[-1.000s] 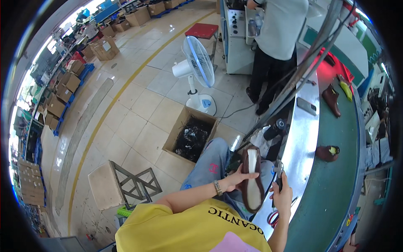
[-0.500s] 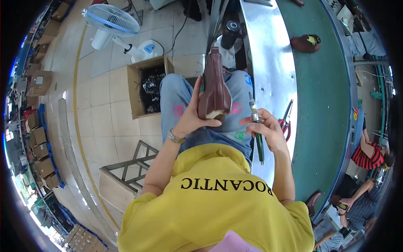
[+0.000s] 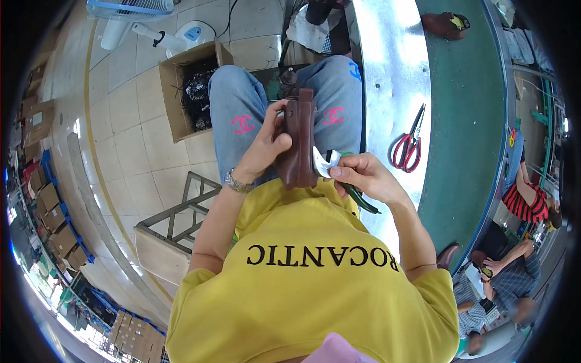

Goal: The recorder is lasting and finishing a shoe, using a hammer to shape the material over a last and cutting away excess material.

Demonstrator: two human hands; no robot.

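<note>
A tiled workshop floor [image 3: 136,133] spreads out on the left, while a long green work surface [image 3: 466,121] runs along the right. Closest is the person's yellow shirt [image 3: 315,278], with blue jeans [image 3: 233,91] beyond it, marked in pink and blue. In front of the shirt, above the lap, is a brown leather shoe [image 3: 298,145], its long axis pointing away from the body. The left hand [image 3: 261,151], with a watch [image 3: 238,181] at the wrist, has its fingers closed around the shoe's left side. The right hand [image 3: 366,177] grips a hand tool [image 3: 327,163] with a curved silver head and dark green handles; the head is right against or just beside the shoe, which of the two I cannot tell. Red-handled scissors [image 3: 413,138] lie on the shiny metal bench [image 3: 393,72] to the right, blades pointing away. Farther out, a carton [image 3: 172,100] of black material stands on the floor, near a white and blue fan [image 3: 130,7]. A second brown shoe [image 3: 445,25] rests on the green surface. Beyond it sits a co-worker in red and black stripes [image 3: 526,199]; stacked cartons [image 3: 48,199] line the far left.
</note>
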